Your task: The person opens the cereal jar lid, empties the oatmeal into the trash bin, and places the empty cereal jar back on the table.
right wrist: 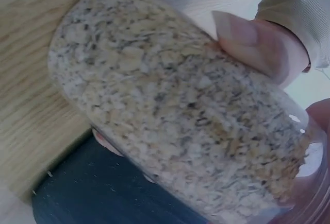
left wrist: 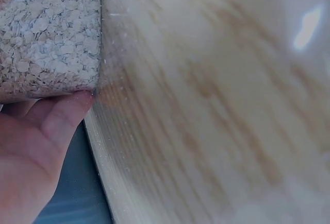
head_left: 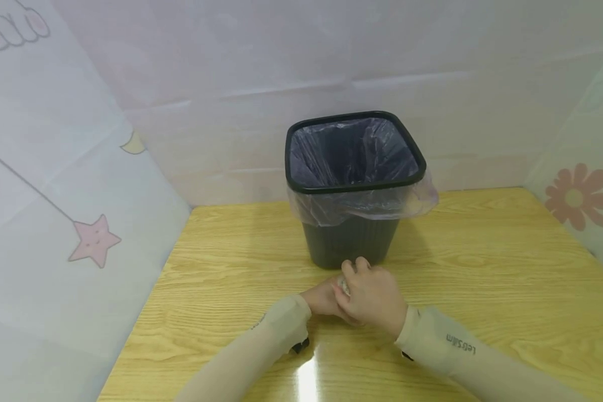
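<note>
A clear jar [right wrist: 175, 100] packed with pale, dark-flecked flakes like oats lies tilted between the two hands. In the head view only a small piece of the jar [head_left: 344, 286] shows between the fingers. My left hand [head_left: 323, 298] grips its body, thumb [right wrist: 258, 46] on one side and fingertips [right wrist: 107, 142] on the other. My right hand [head_left: 378, 296] curls over the jar's neck end, covering it in the head view. In the left wrist view, fingers [left wrist: 59, 116] press against the jar's underside close to its base. Any lid is hidden.
Just beyond the hands stands a dark square bin [head_left: 352, 243], lined with a thin translucent bag [head_left: 326, 206] folded over its rim. The wood-grain table [head_left: 231, 268] runs back to a patterned cloth wall [head_left: 241, 111], with more cloth at both sides.
</note>
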Motion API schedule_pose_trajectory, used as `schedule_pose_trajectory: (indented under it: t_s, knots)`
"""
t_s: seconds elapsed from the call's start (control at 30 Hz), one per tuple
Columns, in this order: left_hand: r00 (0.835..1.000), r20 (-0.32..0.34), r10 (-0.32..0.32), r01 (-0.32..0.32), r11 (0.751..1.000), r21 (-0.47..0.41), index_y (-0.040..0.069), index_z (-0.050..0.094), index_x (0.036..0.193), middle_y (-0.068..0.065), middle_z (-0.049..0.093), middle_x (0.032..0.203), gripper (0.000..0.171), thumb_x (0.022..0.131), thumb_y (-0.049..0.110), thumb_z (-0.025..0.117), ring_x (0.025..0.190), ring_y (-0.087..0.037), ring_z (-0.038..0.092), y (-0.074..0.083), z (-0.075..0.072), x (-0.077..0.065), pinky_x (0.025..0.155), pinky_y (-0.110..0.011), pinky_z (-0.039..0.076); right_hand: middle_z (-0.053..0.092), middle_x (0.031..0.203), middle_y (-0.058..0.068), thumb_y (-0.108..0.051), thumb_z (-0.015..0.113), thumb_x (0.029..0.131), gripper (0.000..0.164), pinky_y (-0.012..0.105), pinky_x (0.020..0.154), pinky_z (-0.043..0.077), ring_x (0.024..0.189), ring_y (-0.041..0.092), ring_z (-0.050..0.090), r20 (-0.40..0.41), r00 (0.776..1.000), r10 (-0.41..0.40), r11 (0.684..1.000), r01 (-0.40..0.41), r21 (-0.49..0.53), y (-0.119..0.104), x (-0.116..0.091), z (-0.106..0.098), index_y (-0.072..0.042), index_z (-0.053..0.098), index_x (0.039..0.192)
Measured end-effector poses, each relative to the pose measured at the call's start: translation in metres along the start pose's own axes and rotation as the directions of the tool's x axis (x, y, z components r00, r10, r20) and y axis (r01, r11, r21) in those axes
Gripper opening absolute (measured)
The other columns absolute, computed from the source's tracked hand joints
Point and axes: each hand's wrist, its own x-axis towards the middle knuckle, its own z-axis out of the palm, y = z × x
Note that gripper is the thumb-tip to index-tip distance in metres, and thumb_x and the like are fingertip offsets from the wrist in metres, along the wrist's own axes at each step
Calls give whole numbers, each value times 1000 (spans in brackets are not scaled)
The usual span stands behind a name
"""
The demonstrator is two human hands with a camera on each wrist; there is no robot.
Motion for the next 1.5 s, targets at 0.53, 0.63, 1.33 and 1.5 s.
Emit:
schedule_pose_trajectory:
  t_s: [0.53,0.63,1.33,1.5]
  knots:
    - [999,38,-16,10,988,153,6,53,128,4,61,116,56,79,13,78,96,2,56,-2,0,3,83,-12,46,54,70,8,-40,51,85,42,26,37,41,42,13,44,26,980,-197,973,193,130,17,2,2,-1,65,91]
    - [999,30,-35,32,996,83,6,52,128,5,61,115,57,78,11,79,96,2,56,-2,0,2,83,-14,48,52,71,6,-40,44,90,43,25,36,39,42,12,42,-12,968,-250,954,248,165,22,2,5,-2,64,91]
    - [998,16,-57,59,981,-184,7,51,123,4,60,110,56,75,-1,79,93,-3,58,-6,2,1,83,-23,53,52,80,3,-39,54,86,38,21,42,38,51,11,40,46,957,-286,924,263,277,30,2,5,-7,66,104]
    - [999,21,-43,46,984,-171,7,51,127,3,59,116,58,77,-1,78,98,-3,57,-6,3,2,86,-22,51,52,82,4,-41,61,85,39,25,44,42,58,16,47,160,979,-124,963,80,257,19,-1,-6,-9,67,108]
